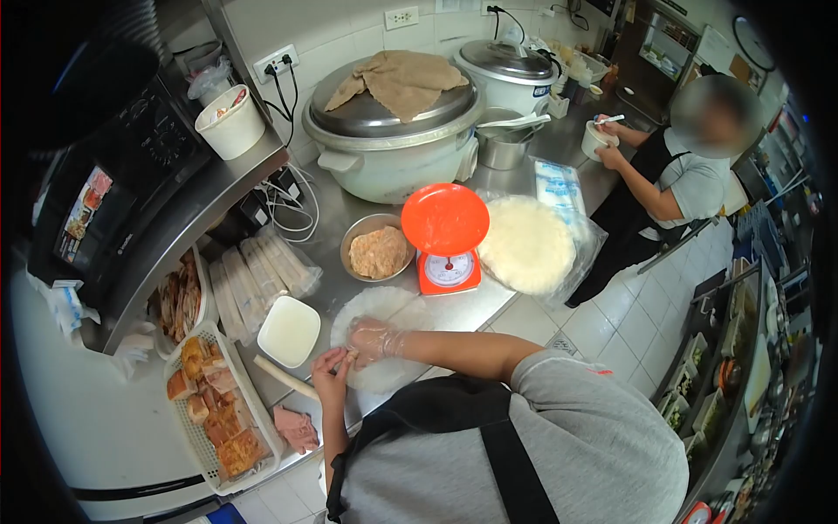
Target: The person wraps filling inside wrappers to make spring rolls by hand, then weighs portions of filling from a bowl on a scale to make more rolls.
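My left hand (331, 375) is bare, its thumb and fingers pinched together at the edge of thin, round, whitish sheets (384, 374) on the counter. My right hand (374, 340), in a clear plastic glove, curls over the same sheets and meets the left fingertips. A small pale piece seems to sit between them, too hidden to name. Behind the hands stand a metal bowl of pale minced filling (380, 251) and a red kitchen scale (448, 223). Left of them are a white square tub of pale liquid (290, 332) and a wooden stick (285, 376).
A white basket (264, 410) of browned food and a pink cloth-like piece (296, 429) lie left. A large cooker (393, 153) stands behind. A bag of white rounds (526, 244) lies right. Another person (663, 175) holds a white cup (597, 140) farther right.
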Tool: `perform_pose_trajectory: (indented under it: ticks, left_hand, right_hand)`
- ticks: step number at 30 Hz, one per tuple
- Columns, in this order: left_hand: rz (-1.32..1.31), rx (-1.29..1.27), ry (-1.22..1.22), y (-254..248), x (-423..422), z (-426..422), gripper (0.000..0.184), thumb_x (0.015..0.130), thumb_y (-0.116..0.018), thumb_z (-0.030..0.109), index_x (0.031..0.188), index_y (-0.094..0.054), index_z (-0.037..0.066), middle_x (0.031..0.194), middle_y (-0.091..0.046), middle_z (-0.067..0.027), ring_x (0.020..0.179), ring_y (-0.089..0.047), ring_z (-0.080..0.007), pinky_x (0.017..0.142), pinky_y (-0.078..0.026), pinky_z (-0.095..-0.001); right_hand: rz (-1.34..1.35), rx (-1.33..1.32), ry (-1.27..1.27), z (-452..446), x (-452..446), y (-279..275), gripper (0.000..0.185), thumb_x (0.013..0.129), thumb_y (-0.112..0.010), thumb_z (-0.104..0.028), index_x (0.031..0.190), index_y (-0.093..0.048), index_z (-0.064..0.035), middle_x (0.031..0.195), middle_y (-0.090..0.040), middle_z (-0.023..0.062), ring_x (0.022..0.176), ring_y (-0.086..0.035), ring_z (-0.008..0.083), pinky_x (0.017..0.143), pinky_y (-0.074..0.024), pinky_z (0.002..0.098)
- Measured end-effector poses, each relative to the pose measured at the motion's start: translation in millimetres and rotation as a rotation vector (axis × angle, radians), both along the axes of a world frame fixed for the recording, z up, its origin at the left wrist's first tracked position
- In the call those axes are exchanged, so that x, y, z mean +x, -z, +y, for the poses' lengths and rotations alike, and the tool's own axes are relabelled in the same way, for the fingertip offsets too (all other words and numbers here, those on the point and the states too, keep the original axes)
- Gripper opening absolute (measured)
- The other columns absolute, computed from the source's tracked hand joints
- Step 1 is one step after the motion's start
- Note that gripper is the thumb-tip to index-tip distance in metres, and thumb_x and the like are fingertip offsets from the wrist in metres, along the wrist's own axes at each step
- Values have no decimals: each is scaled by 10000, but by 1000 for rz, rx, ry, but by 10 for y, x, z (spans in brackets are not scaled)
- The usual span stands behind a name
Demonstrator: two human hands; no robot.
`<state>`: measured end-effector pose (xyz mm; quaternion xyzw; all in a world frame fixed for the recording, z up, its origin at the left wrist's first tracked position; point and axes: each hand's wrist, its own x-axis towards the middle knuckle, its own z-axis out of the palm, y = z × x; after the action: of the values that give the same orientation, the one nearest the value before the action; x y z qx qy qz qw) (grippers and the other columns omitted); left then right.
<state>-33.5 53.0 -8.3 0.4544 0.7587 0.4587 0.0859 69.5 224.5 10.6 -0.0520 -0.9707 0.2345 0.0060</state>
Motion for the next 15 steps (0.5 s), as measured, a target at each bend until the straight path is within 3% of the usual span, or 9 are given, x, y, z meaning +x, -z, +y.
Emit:
perform_pose_trajectory:
  ticks: [5,9,15]
  left_hand:
    - [-68,19,-14,75,-22,6,207,738,-834,129,939,-796,107,1049,-718,-80,1009,-595,-246,908,-453,-356]
    - [-120,23,-22,70,-22,27,226,727,-837,124,950,-797,114,1035,-714,-79,1011,-591,-241,904,-453,-360]
    - [13,-65,-15,-29,73,36,308,714,-846,122,1017,-790,109,1023,-694,-68,1029,-574,-238,931,-439,-347]
  right_hand:
    - [98,-8,72,-88,-55,171,346,738,-716,-420,738,-733,-75,796,-672,174,859,-640,381,825,-511,462]
    - [10,-1,94,-101,-65,108,349,778,-699,-434,786,-748,-88,833,-687,162,886,-648,365,828,-511,461]
    - [-62,-30,149,96,123,40,324,781,-715,-449,868,-766,-140,899,-706,130,956,-647,332,859,-501,448]
